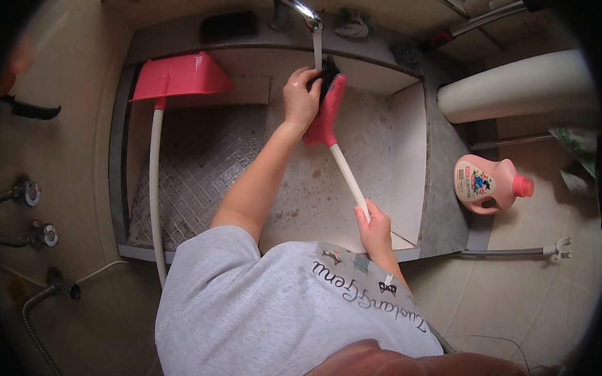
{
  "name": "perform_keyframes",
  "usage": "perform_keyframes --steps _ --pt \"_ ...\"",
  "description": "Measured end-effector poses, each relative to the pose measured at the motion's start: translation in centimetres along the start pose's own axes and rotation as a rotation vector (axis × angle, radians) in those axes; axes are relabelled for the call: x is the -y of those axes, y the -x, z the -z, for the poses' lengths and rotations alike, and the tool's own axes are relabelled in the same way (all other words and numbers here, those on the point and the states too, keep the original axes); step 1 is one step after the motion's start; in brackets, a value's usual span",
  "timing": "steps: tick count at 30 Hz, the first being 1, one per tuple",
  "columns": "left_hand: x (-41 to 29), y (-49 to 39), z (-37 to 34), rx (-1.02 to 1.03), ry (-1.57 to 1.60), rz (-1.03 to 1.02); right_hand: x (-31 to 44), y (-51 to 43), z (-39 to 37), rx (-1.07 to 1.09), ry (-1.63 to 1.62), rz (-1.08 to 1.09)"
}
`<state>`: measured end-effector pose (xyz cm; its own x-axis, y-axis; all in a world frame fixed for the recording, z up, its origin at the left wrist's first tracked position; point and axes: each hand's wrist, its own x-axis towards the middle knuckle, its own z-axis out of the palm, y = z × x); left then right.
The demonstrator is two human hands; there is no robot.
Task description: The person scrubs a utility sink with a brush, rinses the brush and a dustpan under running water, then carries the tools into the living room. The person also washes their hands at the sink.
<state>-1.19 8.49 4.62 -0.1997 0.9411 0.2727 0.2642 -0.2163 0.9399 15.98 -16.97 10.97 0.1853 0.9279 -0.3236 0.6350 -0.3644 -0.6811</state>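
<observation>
A broom with a pink head (331, 110) and dark bristles is held over a wide, stained utility sink (352, 185). My right hand (375, 230) is closed round its white handle (349, 175) near the sink's front edge. At the bristles (331, 69), under the faucet, is my left hand (301, 96), its fingers and thumb pinching them. Water (317, 49) runs from the chrome faucet (304, 9) onto the bristles by my left fingertips. A pink dustpan (180, 78) with a long white handle (155, 195) leans in the sink's left part.
A ridged washboard slope (203, 178) fills the sink's left side. A dark brush (228, 26) and a scrubbing cloth (352, 26) lie on the back ledge. Right of the sink are a pink detergent bottle (484, 183) and a white pipe (515, 87). Valves (27, 192) jut from the left wall.
</observation>
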Motion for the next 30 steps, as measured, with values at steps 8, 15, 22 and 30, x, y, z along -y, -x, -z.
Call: perform_keyframes --steps 8,15,22,30 --pt "-1.8 -0.5 -0.8 -0.142 -0.126 -0.036 0.6 0.3 -0.2 0.007 0.067 0.005" --pt "-3.2 -0.9 -1.2 -0.175 -0.074 -0.237 1.2 0.2 -0.3 -0.05 0.145 -0.054" --pt "-1.7 -2.9 0.1 0.108 0.048 -0.3 0.4 0.1 -0.5 -0.076 -0.024 0.045" --pt "2.6 -1.3 -0.2 0.461 0.08 -0.022 -2.0 0.9 -0.5 -0.045 -0.286 -0.135"
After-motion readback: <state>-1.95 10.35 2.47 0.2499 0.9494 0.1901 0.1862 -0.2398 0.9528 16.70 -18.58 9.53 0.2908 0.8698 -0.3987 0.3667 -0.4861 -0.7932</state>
